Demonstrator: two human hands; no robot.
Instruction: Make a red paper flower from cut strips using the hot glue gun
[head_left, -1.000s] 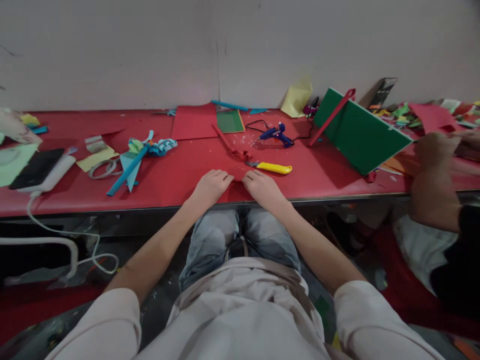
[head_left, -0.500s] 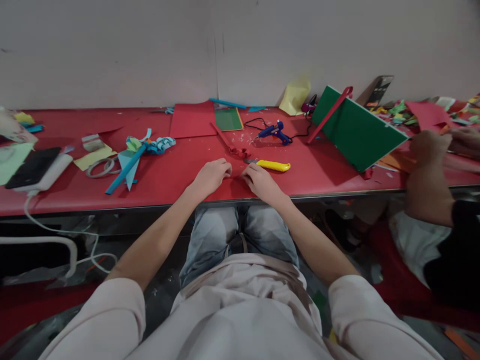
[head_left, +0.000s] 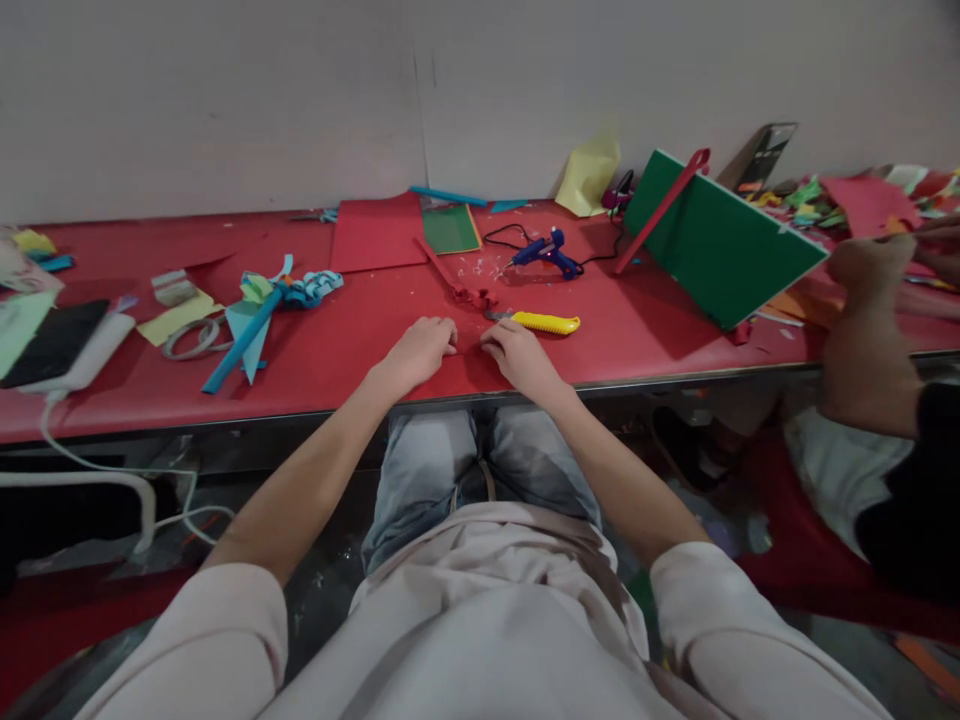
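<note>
A piece of red paper (head_left: 466,368) lies at the table's near edge, hard to tell apart from the red tabletop. My left hand (head_left: 426,348) has its fingers curled and pressed on the paper's left side. On the other side my right hand (head_left: 514,352) pinches it, thumb and fingers together. Just beyond the right hand is a yellow utility knife (head_left: 547,323), its blade end partly behind the fingers. A rolled red paper strip with curled pieces (head_left: 474,297) sits past both hands. Farther back rests a blue glue gun (head_left: 544,252).
A blue paper flower (head_left: 255,325), a tape roll (head_left: 193,338) and a phone on a white power bank (head_left: 64,350) are at left. Red sheets (head_left: 377,232) lie at the back. A green board (head_left: 720,240) leans at right, near another person's hand (head_left: 870,265).
The view has tilted and shifted slightly. My hands keep nearly the same place on the red paper. The other person's arm at right has moved a little.
</note>
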